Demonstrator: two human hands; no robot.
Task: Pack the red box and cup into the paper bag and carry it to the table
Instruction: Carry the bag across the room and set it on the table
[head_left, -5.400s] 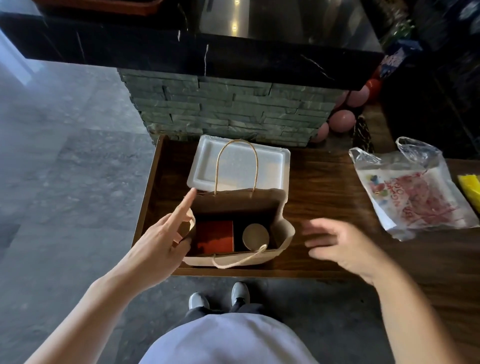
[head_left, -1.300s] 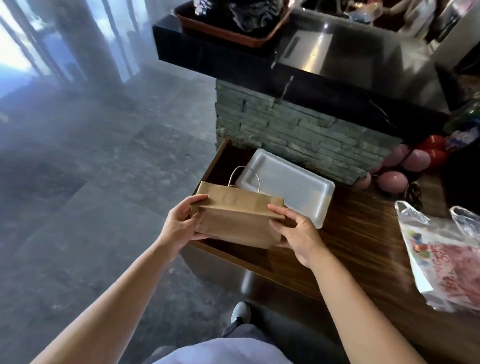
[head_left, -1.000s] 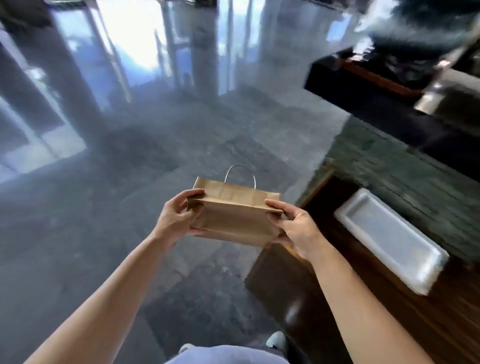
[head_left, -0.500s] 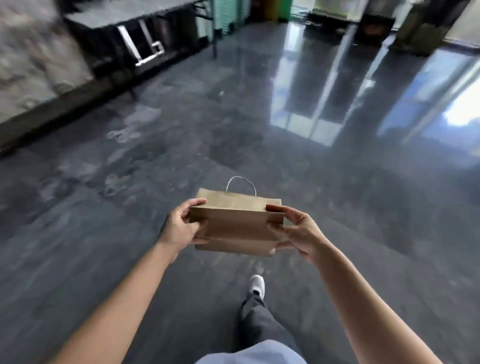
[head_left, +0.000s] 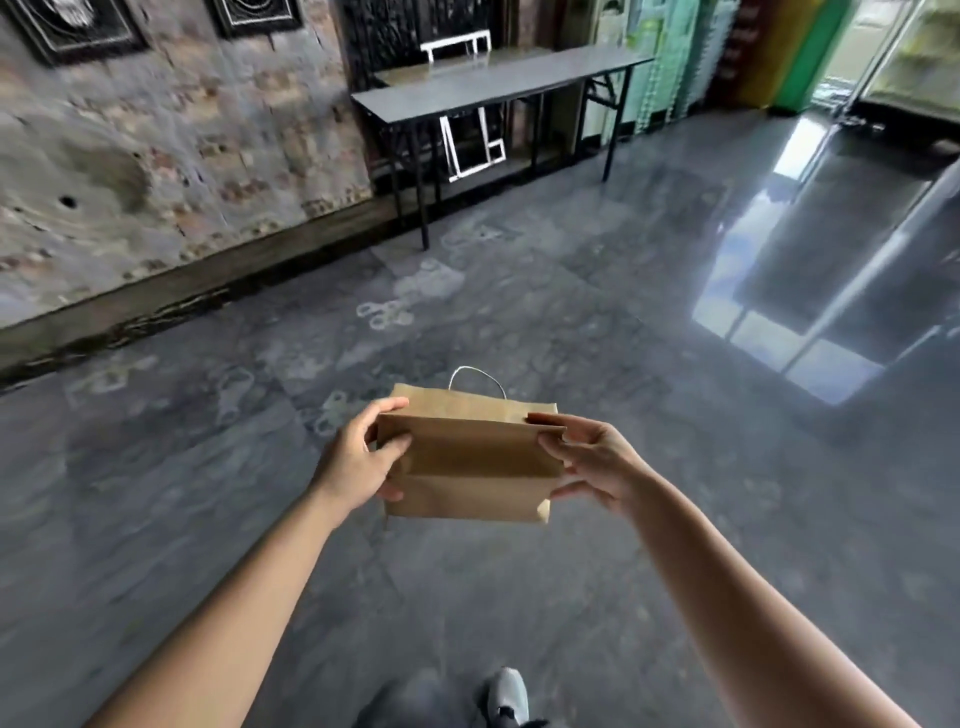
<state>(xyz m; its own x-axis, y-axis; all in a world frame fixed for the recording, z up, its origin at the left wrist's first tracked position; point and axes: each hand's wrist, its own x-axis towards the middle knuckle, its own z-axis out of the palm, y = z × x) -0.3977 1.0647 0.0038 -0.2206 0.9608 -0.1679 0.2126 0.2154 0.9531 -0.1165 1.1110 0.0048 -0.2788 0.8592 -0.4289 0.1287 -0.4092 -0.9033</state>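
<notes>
A brown paper bag (head_left: 467, 462) with its top folded over hangs in the air above the floor, one thin handle loop sticking up behind it. My left hand (head_left: 358, 457) grips its left end and my right hand (head_left: 592, 460) grips its right end. The red box and the cup are hidden inside the bag. A long grey folding table (head_left: 498, 83) on black legs stands ahead against the far wall, well beyond the bag.
A rough brick wall (head_left: 156, 145) runs along the left with a dark skirting at its foot. Shiny dark floor (head_left: 519, 291) lies between me and the table. Bright doorway reflections show at the right. One shoe (head_left: 506, 696) shows at the bottom.
The view has swung left and forward: the grey table, earlier at the far upper left, now stands ahead and nearer. Both hands keep the same grip on the bag.
</notes>
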